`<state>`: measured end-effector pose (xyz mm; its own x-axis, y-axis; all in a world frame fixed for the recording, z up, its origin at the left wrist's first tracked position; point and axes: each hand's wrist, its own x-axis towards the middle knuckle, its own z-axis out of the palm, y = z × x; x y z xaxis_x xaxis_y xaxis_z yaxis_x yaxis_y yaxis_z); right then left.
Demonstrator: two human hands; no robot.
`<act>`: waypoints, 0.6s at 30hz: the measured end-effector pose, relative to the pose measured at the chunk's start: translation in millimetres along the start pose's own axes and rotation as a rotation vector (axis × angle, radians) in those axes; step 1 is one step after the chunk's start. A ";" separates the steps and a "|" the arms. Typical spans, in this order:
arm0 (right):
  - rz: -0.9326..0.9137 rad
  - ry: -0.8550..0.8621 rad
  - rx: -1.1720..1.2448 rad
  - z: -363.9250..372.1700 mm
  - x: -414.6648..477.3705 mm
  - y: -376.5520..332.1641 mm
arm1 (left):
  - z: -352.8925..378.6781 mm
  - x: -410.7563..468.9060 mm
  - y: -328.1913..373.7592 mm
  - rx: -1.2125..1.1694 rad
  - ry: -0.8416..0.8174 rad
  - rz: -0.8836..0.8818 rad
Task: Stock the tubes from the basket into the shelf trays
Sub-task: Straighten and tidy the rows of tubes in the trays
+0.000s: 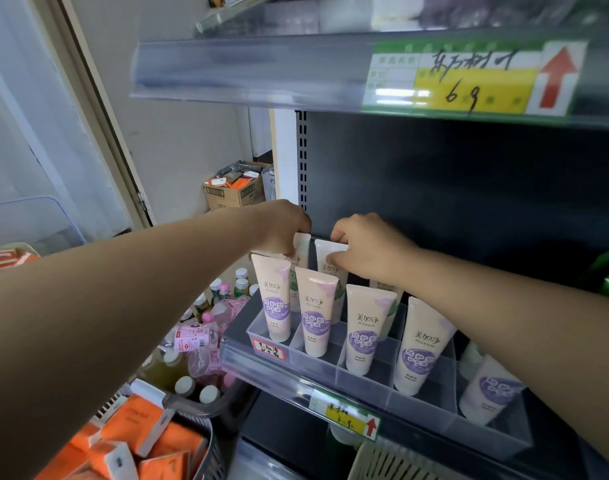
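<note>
Several cream tubes with purple labels [317,311] stand cap-down in a clear divided tray [365,372] on the shelf. Behind them stand two tubes with green print. My left hand [285,223] pinches the top of the left green-print tube [301,245]. Beside it, my right hand [365,247] grips the top of the right green-print tube [325,252]. Both tubes are upright in the back row. Their lower parts are hidden behind the front tubes.
An upper shelf edge with a yellow price tag [469,84] overhangs above. A dark basket [199,407] at lower left holds bottles [199,334] and orange packs [136,431]. A cardboard box [235,188] sits on the floor behind. A white basket [382,462] stands below the shelf.
</note>
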<state>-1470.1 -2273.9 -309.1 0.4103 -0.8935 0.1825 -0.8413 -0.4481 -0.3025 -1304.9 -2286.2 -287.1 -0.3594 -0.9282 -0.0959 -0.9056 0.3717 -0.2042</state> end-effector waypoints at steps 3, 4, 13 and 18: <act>-0.012 0.023 0.063 -12.3 -4.2 2.5 | -12.8 -3.8 3.3 -0.028 -0.020 -0.006; -0.011 0.038 0.080 -17.8 -5.2 4.8 | -17.3 -4.8 6.0 -0.047 -0.011 -0.008; 0.069 -0.041 0.220 -61.2 -41.4 59.4 | -45.9 7.5 74.6 -0.193 0.199 0.181; 0.105 -0.201 0.130 -63.3 -61.1 78.8 | -38.3 17.8 106.0 -0.180 0.080 0.248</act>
<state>-1583.7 -2252.8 -284.9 0.3958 -0.9174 -0.0416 -0.8361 -0.3412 -0.4296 -1416.0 -2263.9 -273.2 -0.5843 -0.8104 -0.0433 -0.8109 0.5851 -0.0081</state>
